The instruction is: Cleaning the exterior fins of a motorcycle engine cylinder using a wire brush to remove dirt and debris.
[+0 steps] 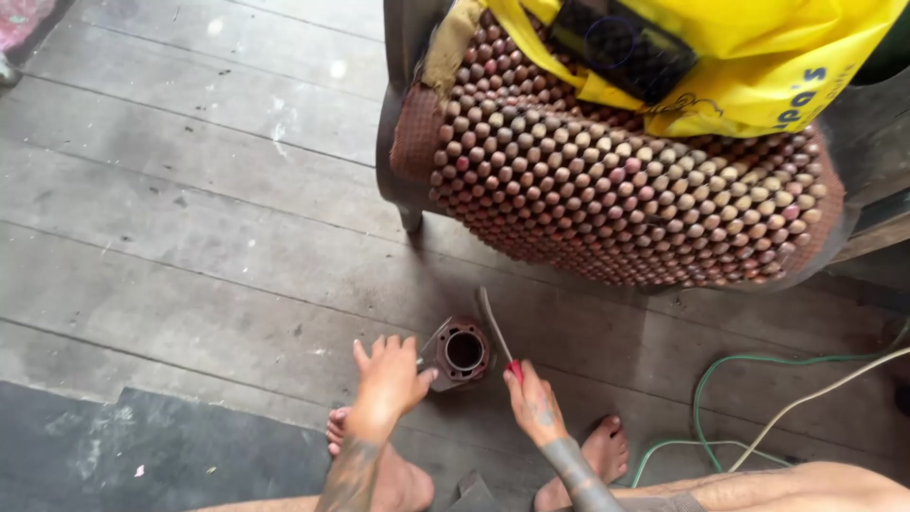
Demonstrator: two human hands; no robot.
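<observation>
Rusty round metal cylinder part (462,352) on wooden floor (190,237), left hand (391,377) open, fingers touching it; right hand (533,406) gripping red-handled tool (500,334).

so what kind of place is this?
Likely an informal home or porch workshop, worked at floor level: worn wooden plank floor, a chair with a beaded seat cover, and a metal cylinder part between bare feet.

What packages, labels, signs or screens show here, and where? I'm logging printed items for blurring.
Yellow bag: top right, lying on the beaded seat cover; crumpled plastic, bright yellow with dark blue printing near its right edge.
Black patch: on the bag's upper left; a dark rectangle, slightly tilted.
No signs or screens.
</observation>
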